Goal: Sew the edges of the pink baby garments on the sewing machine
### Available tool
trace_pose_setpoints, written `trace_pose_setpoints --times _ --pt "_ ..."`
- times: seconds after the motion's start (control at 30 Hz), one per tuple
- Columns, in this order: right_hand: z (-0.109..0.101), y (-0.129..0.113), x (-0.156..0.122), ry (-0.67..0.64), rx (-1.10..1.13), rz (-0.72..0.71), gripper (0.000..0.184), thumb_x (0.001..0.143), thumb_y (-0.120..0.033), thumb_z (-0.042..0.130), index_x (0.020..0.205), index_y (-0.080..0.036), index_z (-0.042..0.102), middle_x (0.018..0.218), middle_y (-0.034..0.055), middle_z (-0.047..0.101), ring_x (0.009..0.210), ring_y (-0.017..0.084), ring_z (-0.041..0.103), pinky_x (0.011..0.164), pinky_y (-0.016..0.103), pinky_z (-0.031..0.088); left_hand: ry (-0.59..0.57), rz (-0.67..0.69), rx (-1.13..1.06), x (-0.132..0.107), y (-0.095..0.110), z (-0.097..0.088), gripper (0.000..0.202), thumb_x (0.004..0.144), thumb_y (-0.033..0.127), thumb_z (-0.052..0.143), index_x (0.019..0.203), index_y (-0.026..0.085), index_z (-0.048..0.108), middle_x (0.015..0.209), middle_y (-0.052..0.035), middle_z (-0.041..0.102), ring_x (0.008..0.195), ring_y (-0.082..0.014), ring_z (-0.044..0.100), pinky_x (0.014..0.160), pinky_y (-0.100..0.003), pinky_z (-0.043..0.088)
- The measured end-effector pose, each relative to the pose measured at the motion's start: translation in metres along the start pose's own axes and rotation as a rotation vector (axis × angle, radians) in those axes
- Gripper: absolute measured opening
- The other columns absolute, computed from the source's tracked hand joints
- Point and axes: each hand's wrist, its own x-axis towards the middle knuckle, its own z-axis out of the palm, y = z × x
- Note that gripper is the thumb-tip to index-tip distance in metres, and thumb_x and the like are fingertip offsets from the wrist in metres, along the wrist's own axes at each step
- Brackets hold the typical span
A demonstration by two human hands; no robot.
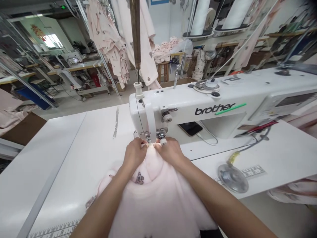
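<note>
A pale pink garment [158, 198] with small bear motifs spreads from the sewing machine's needle area down to the front edge of the table. My left hand [135, 152] pinches its upper edge just left of the presser foot [149, 138]. On the other side of the foot, my right hand [169, 151] is closed on the same edge, its fingertips partly behind the machine's lower dial. A white strip [150, 120] hangs down the front of the white sewing machine [178, 105] to the foot. The needle tip cannot be made out.
A phone [190, 129] with a white cable lies under the machine arm. To the right are a clear round dish [232, 178], red-handled scissors [262, 126] and a ruler strip [254, 171]. Pink garments [109, 39] hang behind; thread cones [200, 18] stand above.
</note>
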Motion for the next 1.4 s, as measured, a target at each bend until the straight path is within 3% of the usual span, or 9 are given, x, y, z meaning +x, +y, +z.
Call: trace_pose_setpoints --times 1.07,1.4 --pt "0.016 -0.002 0.004 0.157 -0.149 -0.052 0.025 0.086 -0.027 0.043 0.096 -0.017 0.064 0.080 0.0085 0.068 0.077 0.022 0.063 0.061 0.027 0.038 0.098 -0.036 0.126 0.012 -0.003 0.010 0.018 0.078 0.025 0.046 0.091 0.017 0.055 0.089 -0.0114 0.067 0.087 -0.0279 0.062 0.065 -0.031 0.041" --pt "0.017 -0.005 0.002 0.180 -0.179 -0.067 0.028 0.088 -0.029 0.041 0.096 -0.014 0.063 0.079 0.0120 0.067 0.075 0.022 0.062 0.061 0.027 0.038 0.115 -0.005 0.102 0.011 -0.004 0.012 0.021 0.080 0.021 0.045 0.097 0.017 0.056 0.100 -0.0100 0.066 0.097 -0.0260 0.060 0.076 -0.030 0.043"
